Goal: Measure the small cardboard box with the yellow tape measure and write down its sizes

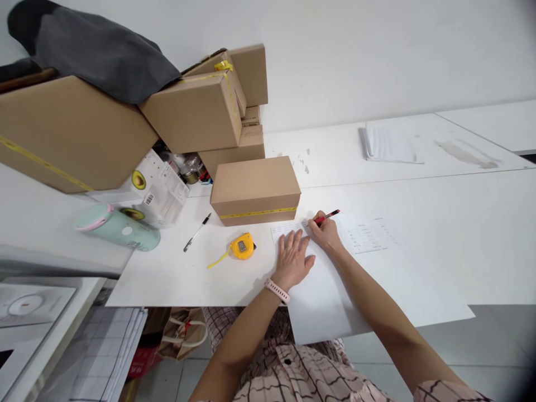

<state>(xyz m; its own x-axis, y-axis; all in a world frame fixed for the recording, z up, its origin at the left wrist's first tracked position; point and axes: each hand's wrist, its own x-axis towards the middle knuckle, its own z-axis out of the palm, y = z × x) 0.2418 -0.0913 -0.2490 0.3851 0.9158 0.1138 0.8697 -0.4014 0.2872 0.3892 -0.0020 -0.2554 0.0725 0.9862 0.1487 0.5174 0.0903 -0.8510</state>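
A white sheet of paper [322,301] lies on the table and hangs over its front edge, with rows of small writing along the top and right. My left hand [292,259] rests flat on its left side, fingers apart, a pink band on the wrist. Closed around a red pen [326,218], my right hand [324,231] sits at the sheet's upper part; the pen's tip is hidden by the fingers. Just behind the hands stands a closed cardboard box [256,181] with yellow tape. To the left is a yellow tape measure [242,246], its strip pulled out a little.
A black-and-clear pen [197,232] lies left of the tape measure. A mint-green bottle [121,228] leans by a white avocado-printed box [157,190]. Stacked cartons [201,111] with a dark cloth [100,50] rise behind. Folded papers [389,143] lie at the back right.
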